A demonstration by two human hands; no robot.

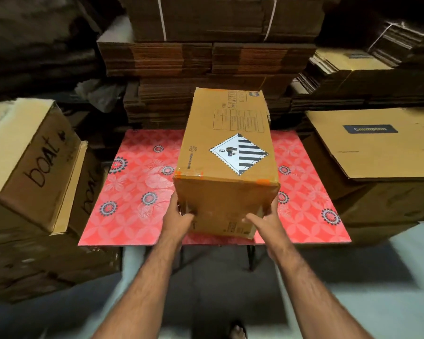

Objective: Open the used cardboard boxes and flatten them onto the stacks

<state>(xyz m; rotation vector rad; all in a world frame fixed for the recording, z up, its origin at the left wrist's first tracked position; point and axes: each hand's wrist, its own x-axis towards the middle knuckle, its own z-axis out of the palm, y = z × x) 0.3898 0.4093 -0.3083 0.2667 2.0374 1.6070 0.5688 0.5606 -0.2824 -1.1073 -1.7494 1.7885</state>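
Two bare hands hold a closed brown cardboard box over a red floral-patterned table
Left hand and right hand grip the box's near end, fingers curled around its lower corners; flattened cardboard stacks stand behind

A single head-worn wide-angle view looks forward and steeply down, close over the patterned table.

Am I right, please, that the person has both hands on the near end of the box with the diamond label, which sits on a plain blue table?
Not quite: the head view shows the table is red with a flower pattern, not plain blue. The rest holds: the left hand and right hand both have a grip on the near end of the box with the diamond label.
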